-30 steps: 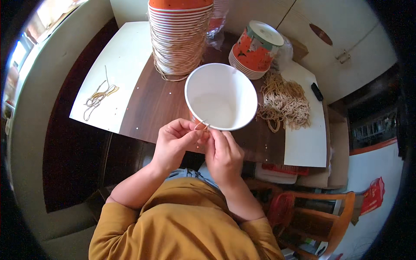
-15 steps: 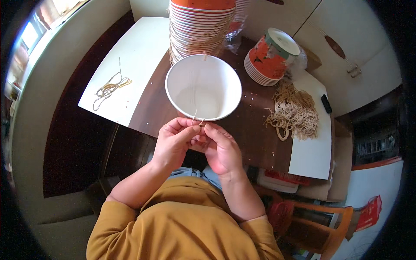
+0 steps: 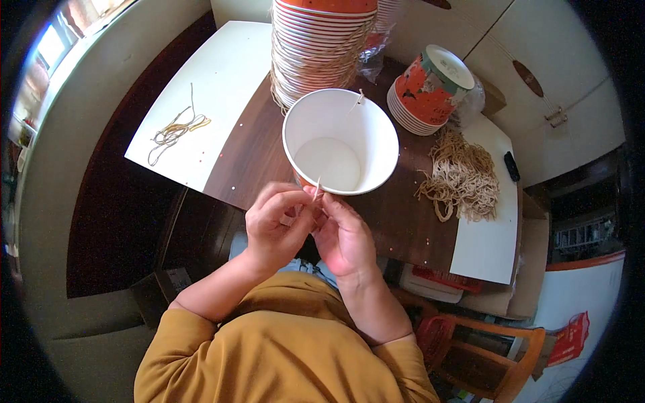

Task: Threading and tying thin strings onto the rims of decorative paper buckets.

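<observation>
A round paper bucket (image 3: 329, 161), white inside, stands tilted toward me at the table's near edge. A thin cord end (image 3: 318, 183) sticks up at its near rim, between my hands. My left hand (image 3: 277, 218) is closed in a pinch on this cord, its fingers curled. Just beside it, my right hand (image 3: 344, 235) holds the cord at the rim with thumb and fingertips, its palm partly turned up. The exact grip is hidden behind the fingers. On the far rim shows a small cord knot (image 3: 360, 98).
Behind the bucket rises a tall stack of nested buckets (image 3: 319, 60) with cords hanging along it. A shorter upside-down orange stack (image 3: 430, 87) stands right, by a heap of beige cords (image 3: 463, 174). Loose cords (image 3: 178, 134) lie left. A black object (image 3: 511, 166) lies far right.
The bucket has turned and shifted right, its far knot moving right along the rim. The far cord no longer stretches across the inside. My left fingers have curled in more.
</observation>
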`<state>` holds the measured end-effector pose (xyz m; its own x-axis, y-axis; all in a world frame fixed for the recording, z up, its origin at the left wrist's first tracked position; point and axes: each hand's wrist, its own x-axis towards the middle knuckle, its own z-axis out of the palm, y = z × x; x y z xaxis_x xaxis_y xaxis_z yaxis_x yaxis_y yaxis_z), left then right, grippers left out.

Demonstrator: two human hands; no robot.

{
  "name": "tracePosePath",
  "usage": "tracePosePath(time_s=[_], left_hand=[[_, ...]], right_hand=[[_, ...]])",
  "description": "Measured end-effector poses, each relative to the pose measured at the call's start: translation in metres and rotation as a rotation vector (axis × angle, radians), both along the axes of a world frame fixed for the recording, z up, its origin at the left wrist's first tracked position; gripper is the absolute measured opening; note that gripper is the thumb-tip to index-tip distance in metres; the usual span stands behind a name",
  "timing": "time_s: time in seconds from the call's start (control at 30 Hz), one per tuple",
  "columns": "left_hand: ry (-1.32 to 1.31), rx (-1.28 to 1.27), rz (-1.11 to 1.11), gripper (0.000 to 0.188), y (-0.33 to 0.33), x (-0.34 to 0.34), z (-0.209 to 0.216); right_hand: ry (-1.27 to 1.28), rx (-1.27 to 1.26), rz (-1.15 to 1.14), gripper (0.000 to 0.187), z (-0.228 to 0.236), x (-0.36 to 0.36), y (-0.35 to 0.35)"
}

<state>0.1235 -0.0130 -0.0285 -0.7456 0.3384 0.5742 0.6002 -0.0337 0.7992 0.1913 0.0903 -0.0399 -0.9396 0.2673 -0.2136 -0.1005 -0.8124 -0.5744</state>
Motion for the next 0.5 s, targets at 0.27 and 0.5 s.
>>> tracePosePath(time_s=[0.27,0.5], left_hand=[[0.262,-0.025,0.027,0.024,0.001,-0.008,-0.004],[0.422,-0.060,0.013,0.028,0.000,-0.013,-0.001]], right_hand=[[-0.041,-0.047,-0.063,0.024,0.009,-0.002,-0.006],[-0.054,-0.053,-0.086,0.025,0.005,0.000,-0.008]])
